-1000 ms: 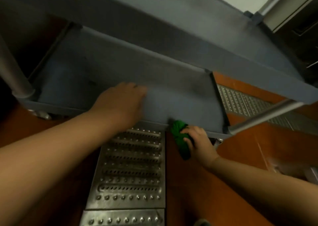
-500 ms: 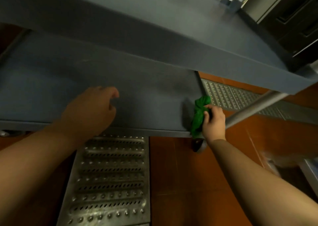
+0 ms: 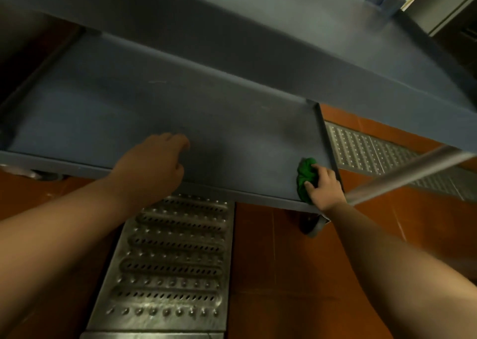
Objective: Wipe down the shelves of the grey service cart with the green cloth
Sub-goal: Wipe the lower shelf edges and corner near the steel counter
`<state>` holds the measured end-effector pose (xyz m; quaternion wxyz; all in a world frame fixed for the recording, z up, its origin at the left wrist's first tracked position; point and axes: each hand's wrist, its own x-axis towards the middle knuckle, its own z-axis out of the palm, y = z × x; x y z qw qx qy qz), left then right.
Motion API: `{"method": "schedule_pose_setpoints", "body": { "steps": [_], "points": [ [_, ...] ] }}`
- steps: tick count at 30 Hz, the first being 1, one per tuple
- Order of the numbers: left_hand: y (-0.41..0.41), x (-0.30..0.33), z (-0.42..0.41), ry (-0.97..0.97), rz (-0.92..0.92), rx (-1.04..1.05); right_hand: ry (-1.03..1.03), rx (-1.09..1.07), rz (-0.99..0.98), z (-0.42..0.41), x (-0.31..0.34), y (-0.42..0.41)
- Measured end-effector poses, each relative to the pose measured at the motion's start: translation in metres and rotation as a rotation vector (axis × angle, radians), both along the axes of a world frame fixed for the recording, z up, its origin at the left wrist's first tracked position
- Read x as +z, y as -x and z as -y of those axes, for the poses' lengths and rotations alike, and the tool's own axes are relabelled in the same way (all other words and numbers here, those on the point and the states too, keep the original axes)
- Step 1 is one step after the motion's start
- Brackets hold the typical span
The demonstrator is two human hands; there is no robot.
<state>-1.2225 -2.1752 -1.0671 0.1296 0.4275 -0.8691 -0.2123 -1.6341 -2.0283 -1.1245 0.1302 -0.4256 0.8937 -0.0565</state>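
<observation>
- Your right hand: grips the green cloth, thumb curled over its near side and fingers wrapped over its far side. The cloth is bunched into a wad, pressed against the lower shelf.
- Green cloth: sits at the near right corner of the lower shelf, just left of your right palm, its lower end hanging over the shelf's front lip.
- Your left hand: holds nothing; it rests on the lower shelf well to the left of the cloth, fingers loosely bent with the tips down on the grey surface. The wrist crosses the shelf's front edge.
- Lower shelf: flat grey tray with a low raised rim; its right rim runs just beyond your right knuckles.
- Upper shelf: grey, overhangs above and beyond both hands, slanting across the top of the view.
- Cart post: bare metal tube, slanting to the right of your right hand, close beside the wrist.
- Cart wheel: dark caster, directly below your right wrist, on the floor.
- Drain grate: perforated metal panel in the floor, below and between your two forearms.
- Second grate: a like strip beyond the shelf's right rim, to the right of the cloth.
- Floor: reddish-brown tiles, under the cart and both arms.
</observation>
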Motion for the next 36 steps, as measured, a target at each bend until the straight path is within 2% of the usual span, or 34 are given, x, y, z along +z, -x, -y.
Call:
{"method": "schedule_pose_setpoints", "body": {
  "steps": [8, 15, 30, 36],
  "points": [
    [-0.021, 0.005, 0.0, 0.023, 0.001, -0.021, 0.098, -0.018, -0.017, 0.002, -0.006, -0.026],
    [-0.079, 0.012, 0.019, 0.015, 0.037, 0.043, 0.093, 0.041, -0.151, 0.024, -0.015, -0.089],
    [-0.152, 0.021, 0.033, -0.068, 0.032, 0.196, 0.056, 0.055, -0.07, 0.099, -0.011, -0.218],
    [-0.181, 0.019, 0.031, -0.077, 0.073, 0.24, 0.036, 0.155, -0.065, 0.131, -0.01, -0.285]
  ]
}}
